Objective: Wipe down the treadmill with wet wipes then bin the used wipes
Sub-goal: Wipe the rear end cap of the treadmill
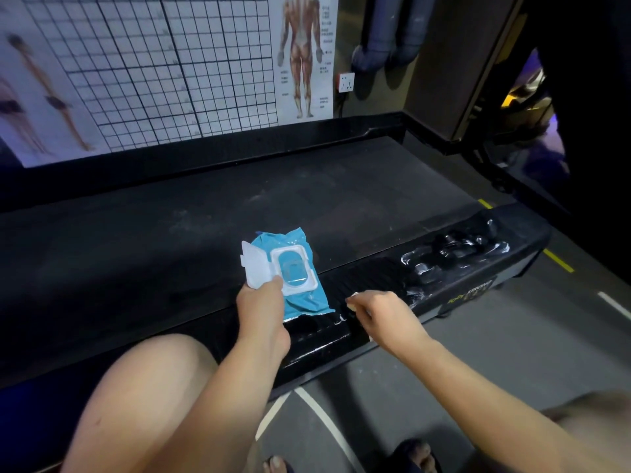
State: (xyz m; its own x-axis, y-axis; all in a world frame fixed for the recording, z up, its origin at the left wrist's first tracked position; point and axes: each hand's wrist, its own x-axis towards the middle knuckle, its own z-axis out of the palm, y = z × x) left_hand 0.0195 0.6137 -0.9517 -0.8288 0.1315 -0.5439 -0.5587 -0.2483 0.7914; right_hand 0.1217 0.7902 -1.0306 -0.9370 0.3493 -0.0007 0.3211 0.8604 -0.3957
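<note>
A blue pack of wet wipes (300, 302) lies on the near edge of the black treadmill belt (205, 213), its white flip lid (256, 264) standing open. My left hand (261, 308) pinches the lower corner of that lid between thumb and fingers. My right hand (382, 315) sits on the treadmill's near side rail (375, 274), fingers curled round a small white wipe (351, 302) that is mostly hidden under them. Wet shiny streaks (454, 254) cover the rail's right end.
A wall with a grid chart (164, 63) and an anatomy poster (304, 52) stands behind the treadmill. A wall socket (346, 82) is at the back right. My knee (150, 387) and sandalled feet (409, 455) are on the marked grey floor (512, 336).
</note>
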